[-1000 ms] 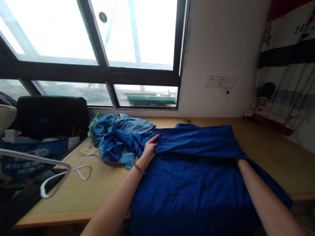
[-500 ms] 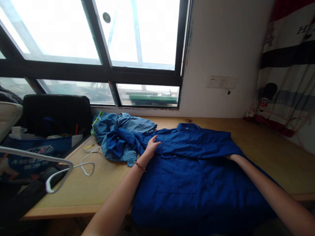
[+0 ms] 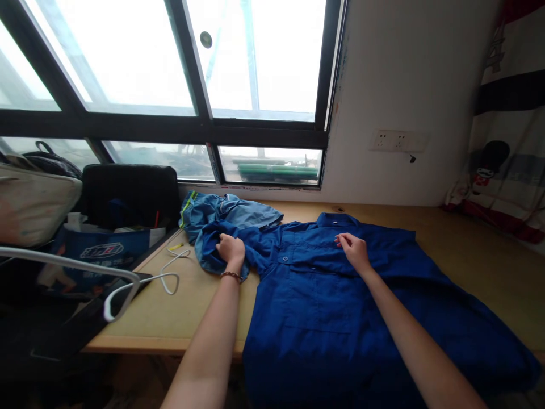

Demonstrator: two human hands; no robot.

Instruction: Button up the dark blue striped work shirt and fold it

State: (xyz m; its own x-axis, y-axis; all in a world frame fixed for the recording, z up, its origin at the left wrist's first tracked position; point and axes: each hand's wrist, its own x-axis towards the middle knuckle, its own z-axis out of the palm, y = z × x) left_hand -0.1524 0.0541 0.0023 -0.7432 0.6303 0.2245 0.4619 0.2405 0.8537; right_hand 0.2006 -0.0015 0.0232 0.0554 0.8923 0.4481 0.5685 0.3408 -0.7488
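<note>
A dark blue work jacket is spread over the table, its collar toward the wall and its lower part over the front edge. One of its sleeves reaches left across a lighter blue garment with a yellow-green stripe. My left hand, with a beaded bracelet at the wrist, is closed on the bunched sleeve; the fingertips are partly hidden in cloth. Over the jacket's chest, below the collar, my right hand has its fingers curled together, and no cloth shows between them.
The wooden table stands against the wall under a window. A white cable lies at its left, behind a white metal bar. Left of the table are a black chair and a blue bag. A curtain hangs at right.
My left hand has moved left from the jacket's shoulder and closed on the sleeve. My right hand has come out from under the cloth and moved left over the chest. The view has turned slightly left.
</note>
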